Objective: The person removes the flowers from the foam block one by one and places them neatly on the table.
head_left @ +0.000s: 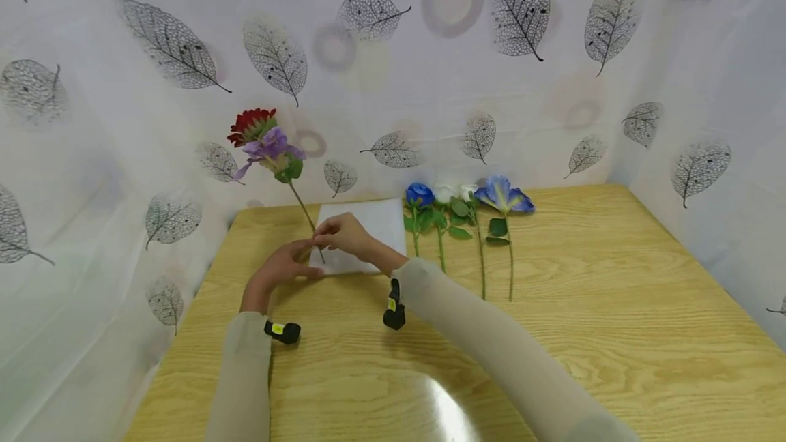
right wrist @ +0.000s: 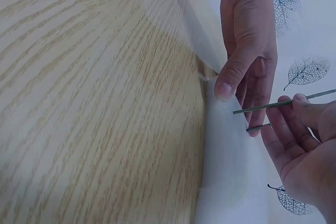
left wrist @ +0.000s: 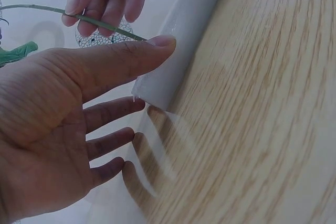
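In the head view, my right hand (head_left: 346, 236) pinches thin green stems between thumb and fingertips, holding them tilted up to the left. At their top are a dark red flower (head_left: 253, 124) and a purple flower (head_left: 270, 147) with a green leaf. My left hand (head_left: 282, 266) is beside the stems' lower ends, its thumb and fingers spread apart. The left wrist view shows a green stem (left wrist: 105, 24) passing behind the left thumb. Under both hands lies a white sheet (head_left: 383, 224). Two stem ends, one being the stem (right wrist: 257, 108), appear in the right wrist view.
Right of the sheet, on the wooden table (head_left: 589, 333), lie a blue rose (head_left: 419, 194), two white roses (head_left: 445, 194) and a blue-violet flower (head_left: 503, 196), stems toward me. A leaf-printed white curtain (head_left: 399, 87) hangs behind and along both sides.
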A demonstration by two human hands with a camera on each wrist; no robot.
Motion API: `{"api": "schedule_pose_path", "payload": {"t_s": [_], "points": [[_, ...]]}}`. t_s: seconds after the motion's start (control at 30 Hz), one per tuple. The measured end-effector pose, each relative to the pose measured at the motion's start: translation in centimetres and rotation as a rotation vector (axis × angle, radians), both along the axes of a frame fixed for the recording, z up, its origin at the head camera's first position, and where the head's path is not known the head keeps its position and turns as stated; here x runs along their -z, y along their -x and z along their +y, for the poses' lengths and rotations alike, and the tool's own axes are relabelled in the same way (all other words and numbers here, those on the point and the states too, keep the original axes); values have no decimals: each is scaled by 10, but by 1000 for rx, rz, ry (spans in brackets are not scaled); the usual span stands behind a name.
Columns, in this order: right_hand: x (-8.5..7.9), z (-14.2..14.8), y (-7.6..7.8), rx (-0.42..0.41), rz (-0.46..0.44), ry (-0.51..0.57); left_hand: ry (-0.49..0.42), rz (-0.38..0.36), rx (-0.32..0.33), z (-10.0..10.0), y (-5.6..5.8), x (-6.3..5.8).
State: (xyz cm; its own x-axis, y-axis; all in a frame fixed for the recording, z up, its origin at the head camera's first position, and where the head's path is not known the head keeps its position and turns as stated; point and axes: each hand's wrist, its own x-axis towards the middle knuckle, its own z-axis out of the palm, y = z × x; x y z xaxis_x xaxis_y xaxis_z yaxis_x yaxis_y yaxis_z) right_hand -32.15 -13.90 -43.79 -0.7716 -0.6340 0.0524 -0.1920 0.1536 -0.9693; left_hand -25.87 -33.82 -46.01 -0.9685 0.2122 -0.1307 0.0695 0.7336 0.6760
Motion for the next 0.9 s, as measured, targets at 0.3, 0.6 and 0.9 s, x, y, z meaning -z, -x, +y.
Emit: {"api": "schedule_pose_path", "payload": {"t_s": [0.3, 0.6, 0.9], "points": [[-2, 0, -1, 4, 23, 5, -1, -17, -9, 0, -1, 0], [-9, 3, -3, -5, 80, 39, -15, -14, -17, 1, 0, 1], [-15, 9, 0, -11, 107, 45, -23, 14, -4, 2, 0, -1]]}}
